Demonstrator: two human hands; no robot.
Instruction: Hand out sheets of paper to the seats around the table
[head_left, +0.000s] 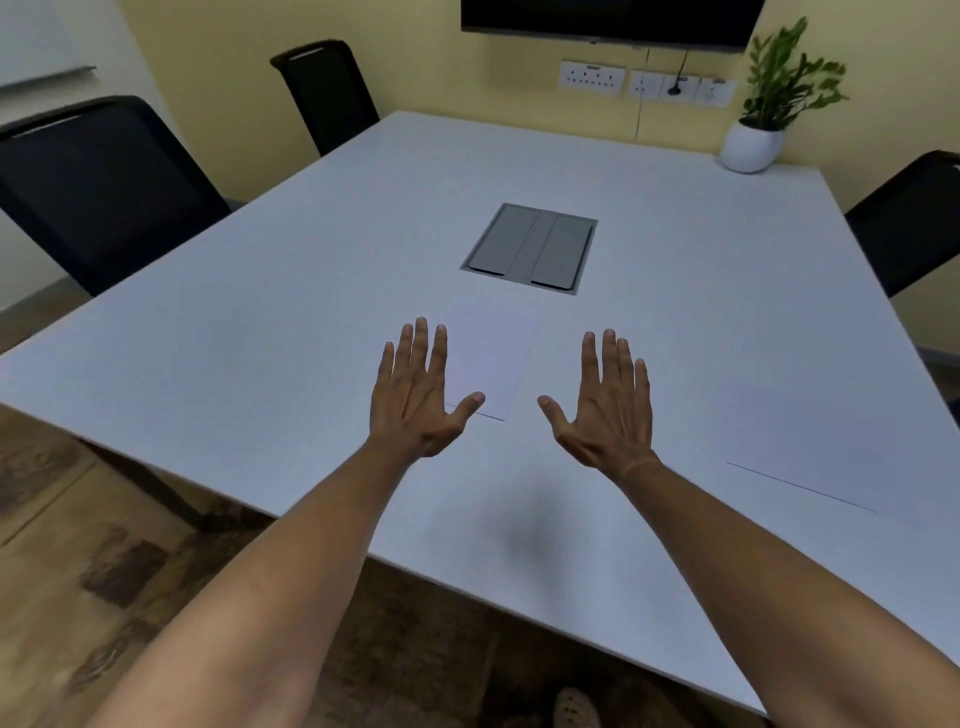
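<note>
Two sheets of paper lie flat on the table (260, 338): one sheet (493, 353) near the middle, just in front of the grey hatch (530, 247), and a second sheet (810, 441) near the right edge. Three black chairs are visible, two on the left (98, 192) (327, 93) and one on the right (914, 218). One white pot (750, 148) on the far corner holds a green plant (784, 73). The left hand (421, 395) and the right hand (605, 410) are both spread flat, palms down, holding nothing. The left hand overlaps the left edge of the middle sheet; I cannot tell if it touches it.
</note>
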